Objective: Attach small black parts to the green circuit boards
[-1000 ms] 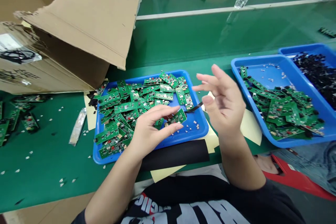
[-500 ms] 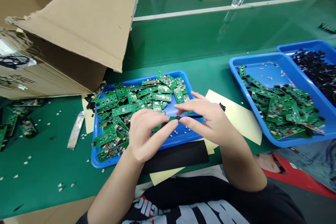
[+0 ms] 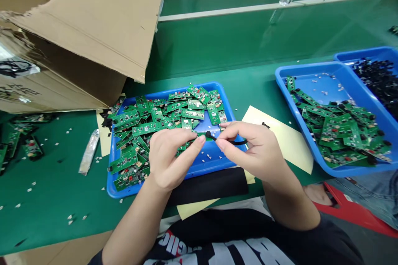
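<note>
My left hand [image 3: 169,155] is closed on a narrow green circuit board [image 3: 201,135], pinching it between thumb and fingers above a blue tray [image 3: 230,163]. Most of this board is hidden by the fingers. A small black round part [image 3: 208,134] shows at its right end. My right hand [image 3: 251,143] is closed on a thin, curved black tool [image 3: 239,143] whose exact kind is unclear. Its tip points left and meets or nearly meets the black part. Beneath both hands, many green boards [image 3: 149,127] lie heaped in the tray, beside small white bits [image 3: 208,156].
To the right, a second blue tray [image 3: 287,95] holds boards with black parts; another [image 3: 345,56] behind it holds loose black pieces [image 3: 377,78]. A torn cardboard box [image 3: 102,20] stands at left. Yellow paper [image 3: 280,136] and a black sheet [image 3: 211,186] lie near the tray.
My right hand has come left and down from its raised, spread pose and closed its fingers by the board. Since half a second ago, its fingertips have drawn slightly right, baring the black part.
</note>
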A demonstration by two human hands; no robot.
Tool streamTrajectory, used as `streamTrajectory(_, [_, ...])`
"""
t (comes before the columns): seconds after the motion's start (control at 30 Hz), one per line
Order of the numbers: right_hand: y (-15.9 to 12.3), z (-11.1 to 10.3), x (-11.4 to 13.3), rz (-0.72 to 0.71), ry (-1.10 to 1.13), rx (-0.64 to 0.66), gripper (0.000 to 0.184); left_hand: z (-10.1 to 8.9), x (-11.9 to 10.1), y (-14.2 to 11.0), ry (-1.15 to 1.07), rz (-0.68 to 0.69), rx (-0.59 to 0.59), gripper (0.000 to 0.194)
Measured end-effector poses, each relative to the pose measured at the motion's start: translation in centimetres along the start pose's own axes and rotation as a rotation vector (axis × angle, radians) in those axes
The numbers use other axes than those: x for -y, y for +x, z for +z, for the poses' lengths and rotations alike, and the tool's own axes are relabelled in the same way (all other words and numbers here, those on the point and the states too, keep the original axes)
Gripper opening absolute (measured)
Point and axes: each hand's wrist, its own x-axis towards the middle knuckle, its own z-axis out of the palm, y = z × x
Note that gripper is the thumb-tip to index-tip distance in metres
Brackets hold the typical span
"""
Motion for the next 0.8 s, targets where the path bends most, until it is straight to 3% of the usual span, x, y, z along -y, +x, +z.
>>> streamTrajectory(0.17, [0.0, 0.1, 0.3, -0.016, 0.074, 0.044, 0.014, 0.1, 0.0, 0.0, 0.003, 0.038, -0.008, 0.019])
streamTrajectory(0.33, [0.2, 0.0, 0.4, 0.146, 0.118, 0.078, 0.013, -0.3, 0.2, -0.2, 0.053, 0.052, -0.031, 0.018])
streamTrajectory(0.43, [0.3, 0.1, 0.2, 0.171, 0.112, 0.075, 0.012, -0.5, 0.3, -0.2, 0.039, 0.089, -0.048, 0.016])
streamTrajectory(0.57, [0.3, 0.4, -0.1, 0.134, 0.058, 0.026, 0.012, -0.4, 0.5, -0.1, 0.030, 0.119, -0.078, 0.013])
streamTrajectory(0.8, [0.5, 0.9, -0.7, -0.060, -0.080, -0.033, 0.013, -0.3, 0.3, 0.0, -0.002, 0.091, -0.050, 0.011])
